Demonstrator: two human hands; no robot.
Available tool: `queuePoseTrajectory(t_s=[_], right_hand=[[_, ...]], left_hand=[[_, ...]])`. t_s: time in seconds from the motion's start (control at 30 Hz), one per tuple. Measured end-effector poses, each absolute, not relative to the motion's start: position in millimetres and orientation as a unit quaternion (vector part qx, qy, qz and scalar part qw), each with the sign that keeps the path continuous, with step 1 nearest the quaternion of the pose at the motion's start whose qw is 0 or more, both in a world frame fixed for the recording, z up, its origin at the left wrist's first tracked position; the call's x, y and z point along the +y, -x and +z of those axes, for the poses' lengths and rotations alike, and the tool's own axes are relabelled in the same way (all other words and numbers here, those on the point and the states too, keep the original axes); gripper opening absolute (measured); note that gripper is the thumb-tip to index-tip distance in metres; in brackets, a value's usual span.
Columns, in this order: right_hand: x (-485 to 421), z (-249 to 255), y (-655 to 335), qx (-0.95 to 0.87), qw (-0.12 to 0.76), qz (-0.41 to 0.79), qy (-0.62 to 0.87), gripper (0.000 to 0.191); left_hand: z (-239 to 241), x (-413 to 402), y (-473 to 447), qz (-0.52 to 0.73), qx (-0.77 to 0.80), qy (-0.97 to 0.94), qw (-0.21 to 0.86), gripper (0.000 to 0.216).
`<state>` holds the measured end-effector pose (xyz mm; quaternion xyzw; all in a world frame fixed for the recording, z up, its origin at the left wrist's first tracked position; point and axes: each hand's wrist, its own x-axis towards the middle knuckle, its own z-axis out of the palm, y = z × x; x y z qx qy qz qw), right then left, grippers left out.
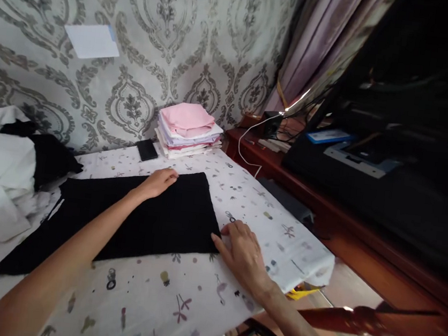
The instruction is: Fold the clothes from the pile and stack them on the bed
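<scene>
A black garment [170,216] lies spread flat on a table covered with a white patterned cloth [176,303]. My left hand [158,181] rests on the garment's far edge, fingers stretched flat and together. My right hand [243,254] sits at the garment's near right corner, fingertips touching the fabric edge, fingers extended and slightly curled. Neither hand grips anything that I can see.
A stack of folded pink and white clothes [188,129] stands at the back by the wallpapered wall, a black phone [147,149] beside it. A heap of white and black clothes [1,169] lies at left. A wooden desk [325,201] with cables and dark equipment is at right.
</scene>
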<state>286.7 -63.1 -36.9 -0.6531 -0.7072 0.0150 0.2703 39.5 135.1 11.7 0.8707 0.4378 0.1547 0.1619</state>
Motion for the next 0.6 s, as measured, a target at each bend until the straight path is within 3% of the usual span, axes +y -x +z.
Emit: queuePoseTrajectory(t_s=[0.3, 0.43, 0.6], right_hand=[[-62, -27, -280, -0.694, 0.256, 0.057, 0.671, 0.019], [-58, -21, -278, -0.664, 0.301, 0.137, 0.67, 0.016], [-54, -15, -272, -0.564, 0.363, 0.331, 0.664, 0.019]], left_hand=[[5, 201, -146, 0.017, 0.363, -0.922, 0.133, 0.045], [7, 202, -154, -0.04, 0.348, -0.929, 0.116, 0.053], [17, 192, -147, -0.03, 0.346, -0.933, 0.091, 0.037]])
